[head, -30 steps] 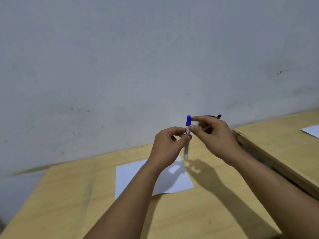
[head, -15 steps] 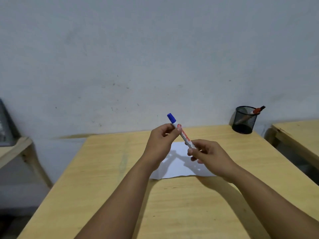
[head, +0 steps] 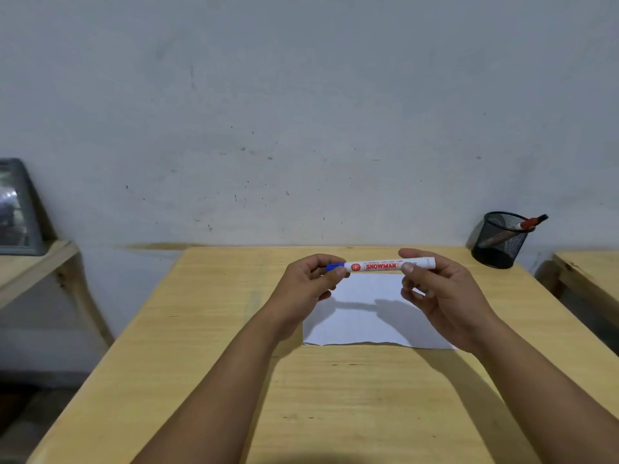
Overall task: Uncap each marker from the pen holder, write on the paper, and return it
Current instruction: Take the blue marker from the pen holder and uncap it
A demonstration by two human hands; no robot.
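I hold a white marker with a blue cap level above the white paper. My left hand pinches the blue cap end at the left. My right hand pinches the barrel near its right end. The cap sits on the marker. A black mesh pen holder stands at the table's far right corner, with a red-capped marker leaning out of it.
The wooden table runs from the wall toward me. A second wooden table stands close on the right. On the left, a lower wooden stand carries a grey framed object.
The marker has swung from upright to level. Both hands came down over the paper, and my view shifted so the pen holder now lies far right.
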